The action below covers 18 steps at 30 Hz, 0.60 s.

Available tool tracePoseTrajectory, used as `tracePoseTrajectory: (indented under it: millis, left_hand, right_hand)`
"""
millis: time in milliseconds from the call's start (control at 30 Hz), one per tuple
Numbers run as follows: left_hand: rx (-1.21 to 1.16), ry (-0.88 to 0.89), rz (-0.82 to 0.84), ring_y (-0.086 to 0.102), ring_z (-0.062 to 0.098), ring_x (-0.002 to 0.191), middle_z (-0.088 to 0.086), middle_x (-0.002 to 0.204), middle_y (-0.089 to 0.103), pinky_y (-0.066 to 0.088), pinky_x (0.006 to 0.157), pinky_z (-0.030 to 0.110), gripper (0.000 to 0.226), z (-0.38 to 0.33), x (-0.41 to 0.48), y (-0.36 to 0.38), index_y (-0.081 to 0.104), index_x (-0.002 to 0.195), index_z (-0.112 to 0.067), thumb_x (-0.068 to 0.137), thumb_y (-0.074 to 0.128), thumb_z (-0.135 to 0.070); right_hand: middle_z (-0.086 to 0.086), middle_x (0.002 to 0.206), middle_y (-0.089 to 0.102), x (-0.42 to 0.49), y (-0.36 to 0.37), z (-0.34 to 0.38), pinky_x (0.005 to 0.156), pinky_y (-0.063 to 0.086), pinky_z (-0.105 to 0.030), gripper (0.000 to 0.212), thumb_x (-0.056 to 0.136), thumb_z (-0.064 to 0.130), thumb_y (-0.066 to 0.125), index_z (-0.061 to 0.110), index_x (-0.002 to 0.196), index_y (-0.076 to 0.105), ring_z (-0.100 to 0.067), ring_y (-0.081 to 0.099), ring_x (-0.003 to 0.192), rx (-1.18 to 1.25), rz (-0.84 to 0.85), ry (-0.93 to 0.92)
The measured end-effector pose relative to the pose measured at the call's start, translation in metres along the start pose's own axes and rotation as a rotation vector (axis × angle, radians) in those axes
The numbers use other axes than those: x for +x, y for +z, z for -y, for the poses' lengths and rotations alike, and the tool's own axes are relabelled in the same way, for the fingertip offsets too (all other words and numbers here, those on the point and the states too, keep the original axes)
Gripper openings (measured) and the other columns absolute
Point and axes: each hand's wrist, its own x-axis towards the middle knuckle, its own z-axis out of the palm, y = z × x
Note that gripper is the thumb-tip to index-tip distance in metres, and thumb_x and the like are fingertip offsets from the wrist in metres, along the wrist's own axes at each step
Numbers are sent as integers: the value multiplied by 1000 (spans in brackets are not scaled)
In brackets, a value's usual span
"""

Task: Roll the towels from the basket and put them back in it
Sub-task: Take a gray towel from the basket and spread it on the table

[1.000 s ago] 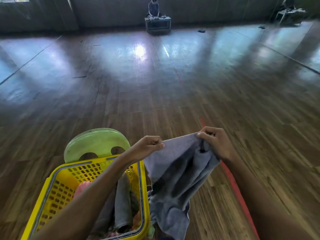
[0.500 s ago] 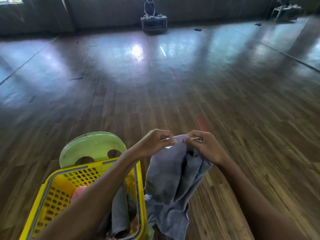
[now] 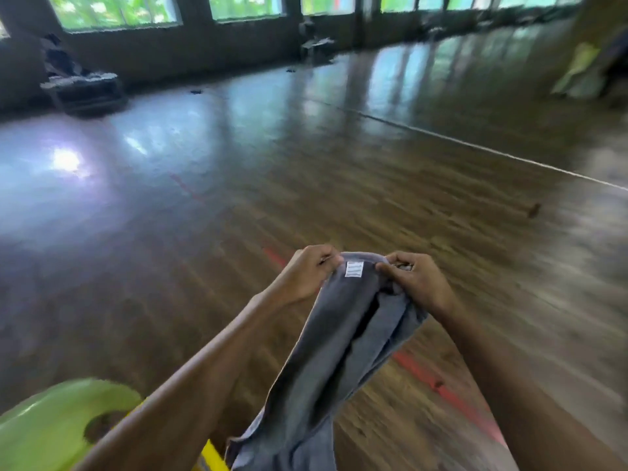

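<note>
Head view: both hands have drawn close along the top hem of the grey towel [image 3: 339, 351]. The left hand [image 3: 307, 271] and right hand [image 3: 416, 283] each pinch it either side of the white label [image 3: 354, 269], so the cloth, spread a second ago, now hangs bunched and unrolled. It trails down beside the yellow basket [image 3: 212, 458], barely in frame at lower left. Bare wooden floor [image 3: 306, 181] ahead likely offers room to lay it flat.

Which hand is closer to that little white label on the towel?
Left. The left hand pinches the towel edge right beside the label, on its left; the right hand pinches the same edge a little farther off, on the label's right.
</note>
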Motion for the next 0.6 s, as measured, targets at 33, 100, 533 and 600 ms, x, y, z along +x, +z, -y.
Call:
tracePoseTrajectory:
  millis: [33,100,533,600]
  left_hand:
    - [-12,37,60,47,-2,51,-16,55,54,40,58,19,31,-14,10,11,56,67,-24,97,55,-20]
    - [-23,116,161,50,6,51,-10,58,55,43,58,23,28,-43,29,36,57,71,-16,98,52,-19]
    - [-98,373,481,61,9,49,2,60,68,52,63,27,21,-233,94,243,65,84,-9,95,49,-17]
    - [-66,412,504,59,6,46,3,61,68,48,61,25,23,-267,96,281,63,82,-6,96,49,-18]
  right_hand:
    - [14,69,69,-10,-19,-2,68,48,-23,6,86,23,72,21,81,73,0,58,65,-11,-63,19]
    - [14,69,69,-32,-56,-6,67,47,-20,10,86,23,72,26,77,72,3,58,64,-34,-178,59]
    - [7,62,62,-171,-270,-69,64,41,-32,20,86,29,71,17,71,66,-6,52,63,-124,-689,244]
    - [5,63,63,-190,-309,-88,65,41,-32,19,85,30,72,15,74,69,-6,52,62,-134,-778,278]
